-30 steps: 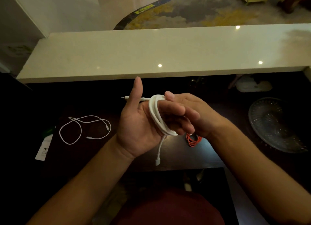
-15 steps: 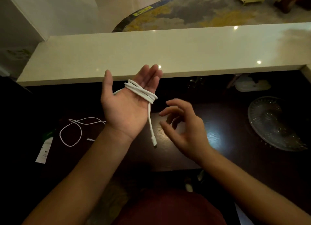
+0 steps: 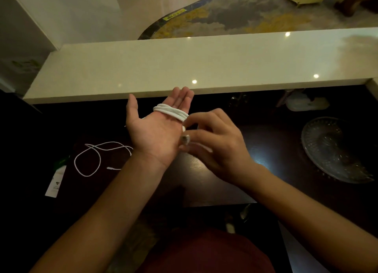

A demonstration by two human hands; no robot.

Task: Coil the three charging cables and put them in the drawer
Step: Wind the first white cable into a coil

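We see a dark wood surface (image 3: 204,182), dim, with a pale stone ledge (image 3: 204,68) running across behind it, ceiling light spots reflected on the ledge. Beyond the ledge, well below: glossy floor and a grey-yellow patterned rug (image 3: 245,13)

Containers: one clear glass dish (image 3: 335,150) far right on the surface, contents can't be made out. A pale translucent object (image 3: 306,103) sits under the ledge behind the dish, too dark to identify. We can't spot any drawer for certain

Hands: left hand (image 3: 157,129) raised palm up over the surface, fingers straight, thumb out, so left grip is open. White cable coil (image 3: 170,111) is wound in several turns around the base of its four fingers. Right hand (image 3: 216,148) just beside the left palm, fingers curled, pinching the coil's loose tail by the connector (image 3: 185,139), so right grip is closed on that cable end. Motion blur there; exact finger contact unclear

Second white cable (image 3: 96,158) lies uncoiled in a loose loop on the surface, left of the left wrist, partly hidden by the wrist. A white paper tag (image 3: 55,182) lies further left near the edge. Third cable not visible to us

Dark red clothing (image 3: 204,254) at bottom centre
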